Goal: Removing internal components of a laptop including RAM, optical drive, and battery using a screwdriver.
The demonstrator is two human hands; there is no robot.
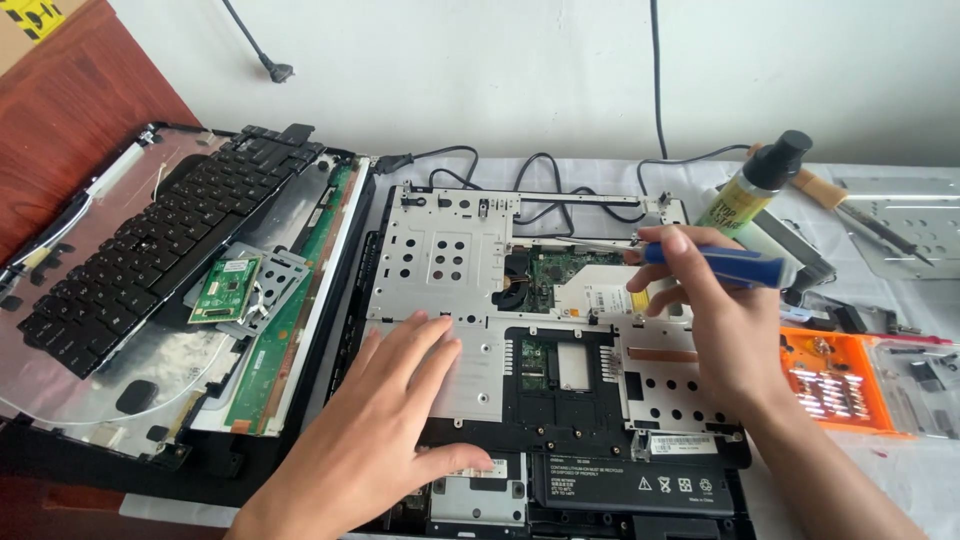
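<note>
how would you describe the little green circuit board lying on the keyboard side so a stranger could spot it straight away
Start at the detached black keyboard left of the opened laptop chassis. Just off its lower right edge a perforated grey metal bracket rests on the panel, and the small green board lies on it. It is the only squarish green piece there; the other green board is a long strip.

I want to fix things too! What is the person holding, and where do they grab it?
The right hand holds a screwdriver by its blue handle. The left hand holds nothing.
</note>
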